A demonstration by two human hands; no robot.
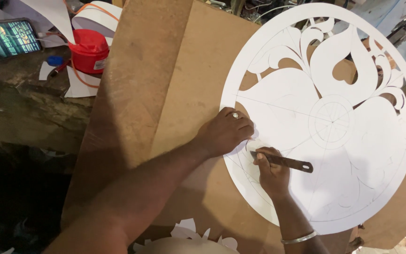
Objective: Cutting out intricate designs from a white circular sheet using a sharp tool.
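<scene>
Pressing down on the paper disc point(348, 155), your left hand point(225, 131) lies with fingers curled under and knuckles up, a ring on one finger, holding nothing but pinning the disc's left edge. Your right hand point(272, 175) is closed around a dark metal blade point(285, 162), its tip meeting the paper just beside your left fingers; a thin bangle sits on that wrist.

You have one disc, one blade, and two brown boards under them: a pale board point(189, 94) directly beneath the disc and a darker board point(123, 94) to the left. One red tub point(90, 49) and one phone point(6, 38) sit well apart at the upper left on the table point(29, 117).

The disc is white, round, with leaf and heart shapes cut out across its upper part, and faint pencil lines and circles meeting at its middle. Its lower half is uncut.
</scene>
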